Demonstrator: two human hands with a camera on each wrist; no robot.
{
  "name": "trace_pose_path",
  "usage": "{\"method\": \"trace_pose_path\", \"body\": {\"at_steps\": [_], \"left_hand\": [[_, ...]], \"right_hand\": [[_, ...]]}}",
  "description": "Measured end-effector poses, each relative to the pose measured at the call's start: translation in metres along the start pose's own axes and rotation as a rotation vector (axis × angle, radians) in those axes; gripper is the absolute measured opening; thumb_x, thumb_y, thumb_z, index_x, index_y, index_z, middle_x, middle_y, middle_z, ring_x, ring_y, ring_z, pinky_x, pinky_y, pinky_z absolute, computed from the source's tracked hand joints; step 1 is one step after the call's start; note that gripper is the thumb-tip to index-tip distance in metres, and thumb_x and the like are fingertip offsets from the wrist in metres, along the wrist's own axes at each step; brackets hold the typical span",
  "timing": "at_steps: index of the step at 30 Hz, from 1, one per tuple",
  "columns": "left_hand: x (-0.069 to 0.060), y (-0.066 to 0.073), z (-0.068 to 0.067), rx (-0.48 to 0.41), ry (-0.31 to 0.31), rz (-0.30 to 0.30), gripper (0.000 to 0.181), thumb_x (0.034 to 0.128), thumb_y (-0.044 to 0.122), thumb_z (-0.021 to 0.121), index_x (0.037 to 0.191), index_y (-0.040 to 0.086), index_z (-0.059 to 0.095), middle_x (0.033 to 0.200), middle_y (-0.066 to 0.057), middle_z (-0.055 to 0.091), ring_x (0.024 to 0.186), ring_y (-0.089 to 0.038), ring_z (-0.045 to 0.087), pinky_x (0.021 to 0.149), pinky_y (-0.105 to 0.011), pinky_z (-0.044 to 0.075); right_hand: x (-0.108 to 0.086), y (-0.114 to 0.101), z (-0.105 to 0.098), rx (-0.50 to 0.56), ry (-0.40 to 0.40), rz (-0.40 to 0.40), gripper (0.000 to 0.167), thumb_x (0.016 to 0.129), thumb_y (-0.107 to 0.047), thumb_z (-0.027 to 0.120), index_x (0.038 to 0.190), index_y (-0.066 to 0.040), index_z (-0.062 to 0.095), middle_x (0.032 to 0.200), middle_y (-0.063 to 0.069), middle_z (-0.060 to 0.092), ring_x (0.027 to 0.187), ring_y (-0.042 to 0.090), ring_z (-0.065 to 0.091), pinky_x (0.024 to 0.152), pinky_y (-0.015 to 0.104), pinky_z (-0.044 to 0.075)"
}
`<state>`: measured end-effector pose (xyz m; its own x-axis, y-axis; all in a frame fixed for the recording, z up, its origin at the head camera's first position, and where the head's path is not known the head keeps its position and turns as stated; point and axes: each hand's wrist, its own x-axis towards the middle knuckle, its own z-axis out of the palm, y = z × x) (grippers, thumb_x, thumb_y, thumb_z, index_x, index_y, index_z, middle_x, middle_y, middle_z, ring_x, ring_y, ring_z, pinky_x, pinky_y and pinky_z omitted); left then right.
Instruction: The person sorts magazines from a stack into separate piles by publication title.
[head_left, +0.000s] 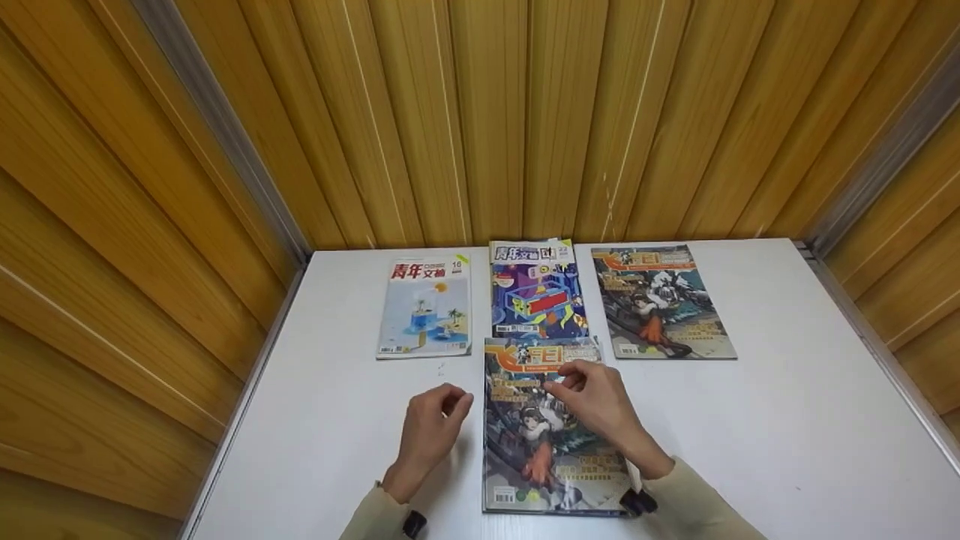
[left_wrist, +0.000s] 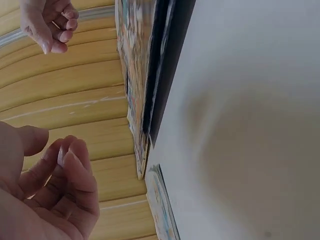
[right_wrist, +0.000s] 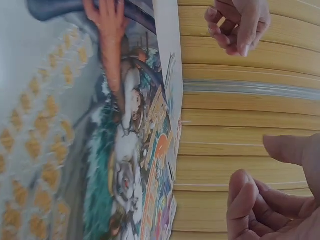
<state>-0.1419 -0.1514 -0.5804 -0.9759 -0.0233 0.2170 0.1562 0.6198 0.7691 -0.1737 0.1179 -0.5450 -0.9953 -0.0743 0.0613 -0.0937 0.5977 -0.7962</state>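
Observation:
In the head view a magazine [head_left: 525,450] with an orange title and an armoured figure lies at the front middle of the table, its edge showing more than one layer. My right hand [head_left: 600,401] hovers over its upper right part, fingers loosely bent with nothing between them. To the left of that magazine, my left hand [head_left: 435,424] is held above the white tabletop, its fingers relaxed and holding nothing. The left wrist view shows the loosely curled left hand [left_wrist: 60,190] beside the magazine's edge [left_wrist: 160,60]. In the right wrist view a gap separates the right thumb and fingers [right_wrist: 242,200].
Behind lie a magazine with a beach picture [head_left: 427,315] at left, a purple-blue magazine [head_left: 536,296] touching or just under the front one, and another armoured-figure magazine [head_left: 660,304] at right. Wood-patterned panels [head_left: 487,112] enclose the white table [head_left: 787,435] at the back and sides.

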Motion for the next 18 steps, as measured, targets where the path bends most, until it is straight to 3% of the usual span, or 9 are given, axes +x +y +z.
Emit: {"method": "trace_pose_path", "body": {"at_steps": [10,18], "left_hand": [[-0.024,0.004,0.024,0.019,-0.126,-0.052,0.009,0.0996,0.015,0.078,0.097,0.007,0.08,0.08,0.002,0.072,0.069,-0.001,0.053,0.064,-0.02,0.046],[-0.034,0.008,0.035,0.028,-0.163,-0.099,0.007,0.0977,0.014,0.08,0.095,0.007,0.079,0.076,0.004,0.067,0.068,-0.003,0.051,0.061,-0.02,0.043]], "right_hand": [[-0.029,0.015,-0.014,-0.034,0.024,0.042,0.027,0.092,-0.019,0.088,0.109,-0.001,0.08,0.085,0.003,0.076,0.074,0.009,0.067,0.069,0.023,0.055],[-0.054,0.041,-0.02,-0.114,0.041,0.084,0.033,0.088,-0.019,0.092,0.11,0.003,0.08,0.084,0.002,0.075,0.072,0.009,0.065,0.065,0.022,0.053]]}}
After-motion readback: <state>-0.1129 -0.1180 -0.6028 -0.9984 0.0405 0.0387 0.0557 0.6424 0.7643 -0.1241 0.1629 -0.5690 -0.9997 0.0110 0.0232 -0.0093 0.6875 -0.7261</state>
